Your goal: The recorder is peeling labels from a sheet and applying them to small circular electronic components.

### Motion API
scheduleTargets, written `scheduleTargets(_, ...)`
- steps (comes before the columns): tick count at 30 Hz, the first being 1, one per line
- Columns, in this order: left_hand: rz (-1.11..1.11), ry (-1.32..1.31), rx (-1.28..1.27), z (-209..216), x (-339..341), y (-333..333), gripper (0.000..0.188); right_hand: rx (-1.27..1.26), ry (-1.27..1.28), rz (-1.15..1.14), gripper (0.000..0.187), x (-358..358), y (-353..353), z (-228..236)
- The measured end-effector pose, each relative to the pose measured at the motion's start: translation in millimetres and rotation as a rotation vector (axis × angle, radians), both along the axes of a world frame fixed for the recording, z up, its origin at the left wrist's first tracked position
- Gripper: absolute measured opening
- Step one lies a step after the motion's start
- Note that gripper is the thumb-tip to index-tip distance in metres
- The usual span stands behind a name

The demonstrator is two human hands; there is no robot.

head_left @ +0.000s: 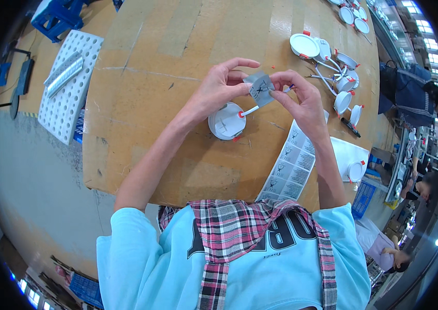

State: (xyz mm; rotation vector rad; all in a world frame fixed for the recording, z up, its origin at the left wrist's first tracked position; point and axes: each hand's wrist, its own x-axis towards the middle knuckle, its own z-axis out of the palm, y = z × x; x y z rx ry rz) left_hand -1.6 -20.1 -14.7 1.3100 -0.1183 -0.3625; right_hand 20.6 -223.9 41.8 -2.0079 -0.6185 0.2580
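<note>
Between my two hands is a small silver-grey label (261, 91) with a dark printed figure, at the white cable (250, 110) of a round white downlight (226, 123). The light lies on the table below my hands, with red clips at its edge. My left hand (220, 87) pinches the label's left side, its index finger stretched out above. My right hand (300, 96) pinches the right side, and thin wire ends show by its fingers. Nearest my right forearm lies a strip of printed labels (292, 160) running toward the table's front edge.
Several round white downlights (344, 81) with cables lie at the table's right. A black marker (350, 127) and another downlight (355, 171) on a white sheet are nearer. Left of the table stand a perforated white board (77, 67) and a blue stool (60, 19). People sit at far right.
</note>
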Motion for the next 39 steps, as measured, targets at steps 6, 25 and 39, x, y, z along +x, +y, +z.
scheduleTargets(6, 0.102, 0.019, -0.014, 1, -4, -6, 0.042, -0.040, -0.029, -0.098, 0.032, -3, 8, 8)
scheduleTargets(25, 0.236, 0.062, -0.067, 0, -8, -8, 0.028, -0.075, -0.115, -0.163, 0.029, 1, 17, 6)
scheduleTargets(39, 0.230, 0.004, -0.054, 7, -10, -7, 0.027, -0.082, -0.119, -0.159, 0.027, 0, 18, 9)
